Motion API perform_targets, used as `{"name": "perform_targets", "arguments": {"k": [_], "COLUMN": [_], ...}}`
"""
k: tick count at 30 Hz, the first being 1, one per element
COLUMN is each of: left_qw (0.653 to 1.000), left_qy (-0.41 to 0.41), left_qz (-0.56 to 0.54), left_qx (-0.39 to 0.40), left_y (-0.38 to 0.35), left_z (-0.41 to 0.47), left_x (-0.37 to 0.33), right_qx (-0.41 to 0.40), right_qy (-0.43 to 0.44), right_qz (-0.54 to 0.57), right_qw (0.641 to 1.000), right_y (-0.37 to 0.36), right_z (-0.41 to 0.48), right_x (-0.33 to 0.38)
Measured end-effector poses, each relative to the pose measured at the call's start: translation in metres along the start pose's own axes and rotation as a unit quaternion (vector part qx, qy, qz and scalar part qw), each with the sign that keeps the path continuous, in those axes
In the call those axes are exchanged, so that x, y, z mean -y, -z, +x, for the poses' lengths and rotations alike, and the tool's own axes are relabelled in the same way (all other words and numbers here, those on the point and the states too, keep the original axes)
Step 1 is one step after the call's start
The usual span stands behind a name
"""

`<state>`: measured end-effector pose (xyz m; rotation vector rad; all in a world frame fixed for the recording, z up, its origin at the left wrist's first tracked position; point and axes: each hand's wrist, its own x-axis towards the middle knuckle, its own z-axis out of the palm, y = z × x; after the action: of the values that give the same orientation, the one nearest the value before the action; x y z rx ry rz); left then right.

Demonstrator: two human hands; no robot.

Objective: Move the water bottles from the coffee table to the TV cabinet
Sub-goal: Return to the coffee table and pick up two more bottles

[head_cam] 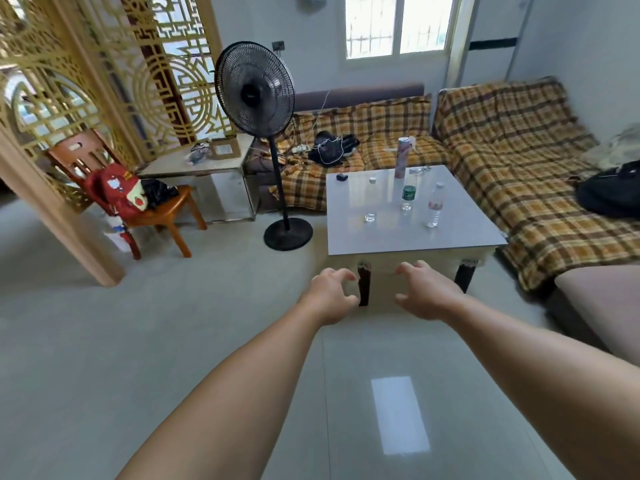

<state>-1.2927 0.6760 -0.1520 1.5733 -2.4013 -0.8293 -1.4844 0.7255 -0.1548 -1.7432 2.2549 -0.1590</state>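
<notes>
Forearms, two, bare, extended forward over the tiled floor [173, 341], nearest the camera.

Left hand [330, 294]: fingers curled but apart, holding nothing, short of the near edge of the tabletop [450, 233].

Right hand [427, 292]: likewise spread and empty, just beside the left. Both appear set for a reach toward the bottles, one each, judging by the task.

Water bottles, three, clear plastic, upright, all on the tabletop and none yet moved:
- left bottle [371, 200], white cap, label not legible; appears nearly empty.
- green-label bottle [408, 197], middle; fill level cannot be told.
- red-label bottle [435, 205], white cap, right; seems to hold little water.
They stand apart from one another, which should allow a clean grip on each.

Other tabletop items: tall pink cylinder [401, 157] behind the bottles; small dark object [341, 176] near the far left corner.

Surroundings: plaid-covered sofa [519, 161] on two sides of the table; standing fan [254, 91] to its left; wooden chair [162, 209] carrying a red backpack [117, 192].

TV cabinet: not in view.
</notes>
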Motion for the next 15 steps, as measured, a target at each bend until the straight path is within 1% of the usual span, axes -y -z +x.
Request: {"name": "perform_targets", "arguments": {"k": [8, 15], "left_qw": [1.0, 0.998], "left_qy": [-0.009, -0.047], "left_qz": [0.021, 0.036], "left_qx": [-0.011, -0.008], "left_y": [0.0, -0.003], "left_z": [0.03, 0.094], "left_x": [-0.043, -0.079], "right_qx": [-0.015, -0.026], "right_qy": [0.027, 0.018], "right_qz": [0.004, 0.007], "right_qw": [1.0, 0.999], "right_y": [0.031, 0.055], "right_z": [0.025, 0.063], "right_x": [-0.042, -0.081]}}
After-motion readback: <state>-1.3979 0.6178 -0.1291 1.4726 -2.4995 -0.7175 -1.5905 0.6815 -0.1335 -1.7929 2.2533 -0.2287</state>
